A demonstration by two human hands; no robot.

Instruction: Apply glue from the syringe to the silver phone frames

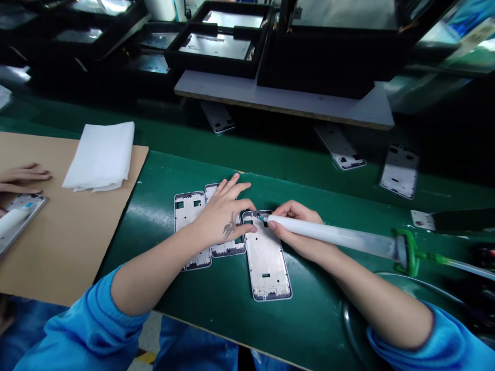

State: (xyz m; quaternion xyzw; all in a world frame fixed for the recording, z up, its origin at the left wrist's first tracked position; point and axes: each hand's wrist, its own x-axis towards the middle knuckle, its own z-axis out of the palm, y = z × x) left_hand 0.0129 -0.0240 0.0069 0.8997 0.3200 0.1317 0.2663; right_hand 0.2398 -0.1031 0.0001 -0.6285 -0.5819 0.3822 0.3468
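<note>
Right hand (297,226) works a dispensing syringe (332,236) at a metal phone frame (266,263); left hand (222,221) lies spread.
The right fingers pinch the barrel, its tip at the frame's upper end on the green mat (320,330); the left fingers splay across two more frames (189,226). Each looks light, thin and stiff, safest held by its rim. Beyond, a co-worker's hand (23,175) rests on a cardboard sheet (65,252), and black trays (218,51) hold what look like further frames.

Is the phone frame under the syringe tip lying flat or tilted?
Flat: the phone frame lies level on the green mat, with no edge visibly raised.
</note>
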